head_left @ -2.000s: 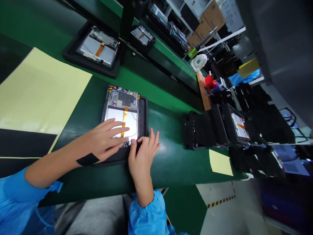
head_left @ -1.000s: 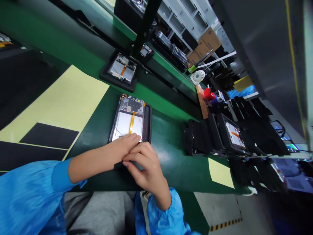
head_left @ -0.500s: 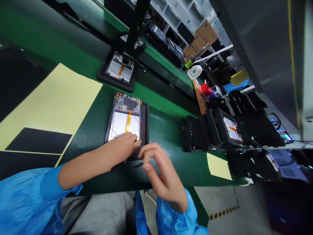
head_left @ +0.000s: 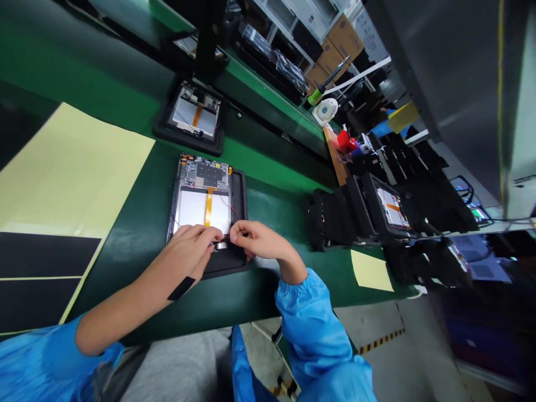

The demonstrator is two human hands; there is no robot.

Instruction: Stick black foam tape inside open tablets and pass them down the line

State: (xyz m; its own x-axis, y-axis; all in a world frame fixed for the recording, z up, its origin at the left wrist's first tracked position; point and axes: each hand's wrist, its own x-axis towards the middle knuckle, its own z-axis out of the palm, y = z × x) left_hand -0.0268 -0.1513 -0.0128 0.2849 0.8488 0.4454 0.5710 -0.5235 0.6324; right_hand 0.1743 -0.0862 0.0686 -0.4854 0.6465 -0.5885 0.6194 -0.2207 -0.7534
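Note:
An opened tablet (head_left: 220,205) lies in a black foam tray (head_left: 239,195), showing its circuit board (head_left: 209,174), silvery battery area and orange ribbon cable (head_left: 208,207). My left hand (head_left: 193,245) rests over the tablet's lower edge with thumb and fingers pinched together. From the right, my right hand (head_left: 258,239) reaches to the lower right corner, its thumb and forefinger pressed together. Something small and dark shows between the fingertips of both hands, too small to name. A black adhesive-looking strip (head_left: 181,288) sticks to my left wrist.
A second opened tablet (head_left: 196,114) sits in its own tray behind. Yellow sheet (head_left: 79,162) with black strips (head_left: 46,254) lies left. Black trays (head_left: 343,209) stand stacked right, near a small yellow sheet (head_left: 371,269). A white fan (head_left: 325,110) stands at the back.
My right hand has moved up and in to the tablet's lower right corner, its fingers now closed. My left hand has turned, bringing the black strip on the wrist into sight.

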